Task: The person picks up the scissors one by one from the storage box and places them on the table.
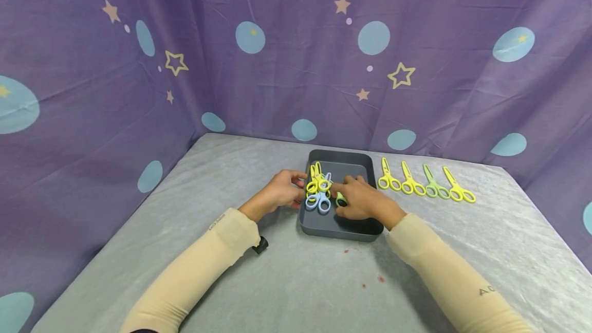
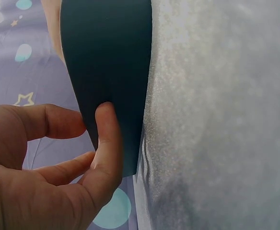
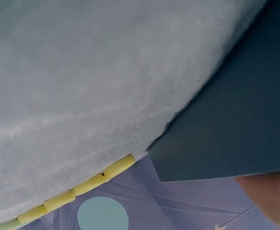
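Note:
A dark grey tray stands on the cloth-covered table. My left hand pinches its left wall at the rim; in the left wrist view a finger lies along the outer face of the wall. My right hand reaches down inside the tray and grips green scissors, mostly hidden beneath the fingers. On the tray's left side, yellow scissors lie overlapping blue scissors. The right wrist view shows mostly the tray's outer wall, with a bit of the hand at its edge.
Right of the tray runs a row of scissors: yellow ones, more yellow ones, green ones and yellow ones at the end. A purple patterned curtain hangs behind the table.

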`<state>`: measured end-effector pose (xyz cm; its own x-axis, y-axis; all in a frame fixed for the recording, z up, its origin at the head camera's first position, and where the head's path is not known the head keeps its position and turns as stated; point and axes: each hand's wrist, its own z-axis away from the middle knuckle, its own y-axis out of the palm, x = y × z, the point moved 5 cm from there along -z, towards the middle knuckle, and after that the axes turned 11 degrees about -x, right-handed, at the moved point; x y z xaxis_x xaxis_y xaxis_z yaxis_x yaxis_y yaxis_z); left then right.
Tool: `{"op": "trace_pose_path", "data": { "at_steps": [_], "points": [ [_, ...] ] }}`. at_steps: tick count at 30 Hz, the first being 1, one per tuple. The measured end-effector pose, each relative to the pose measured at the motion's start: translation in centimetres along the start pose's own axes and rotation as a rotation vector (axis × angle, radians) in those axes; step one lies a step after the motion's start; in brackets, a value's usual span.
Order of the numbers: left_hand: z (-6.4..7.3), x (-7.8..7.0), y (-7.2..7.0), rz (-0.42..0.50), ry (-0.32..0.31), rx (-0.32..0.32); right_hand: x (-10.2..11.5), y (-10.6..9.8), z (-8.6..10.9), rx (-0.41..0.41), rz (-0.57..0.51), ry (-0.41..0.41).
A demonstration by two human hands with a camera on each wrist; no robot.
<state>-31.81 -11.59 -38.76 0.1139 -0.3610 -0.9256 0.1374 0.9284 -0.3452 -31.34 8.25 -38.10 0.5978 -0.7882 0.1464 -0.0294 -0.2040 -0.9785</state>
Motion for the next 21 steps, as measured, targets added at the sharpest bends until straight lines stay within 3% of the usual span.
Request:
{"op": "trace_pose_path", "data": {
  "at_steps": [21],
  "points": [
    [0.16,0.02,-0.07,-0.011,-0.011,-0.003,-0.07,0.56,-0.21,-0.023,-0.014,0.043]
  ]
}}
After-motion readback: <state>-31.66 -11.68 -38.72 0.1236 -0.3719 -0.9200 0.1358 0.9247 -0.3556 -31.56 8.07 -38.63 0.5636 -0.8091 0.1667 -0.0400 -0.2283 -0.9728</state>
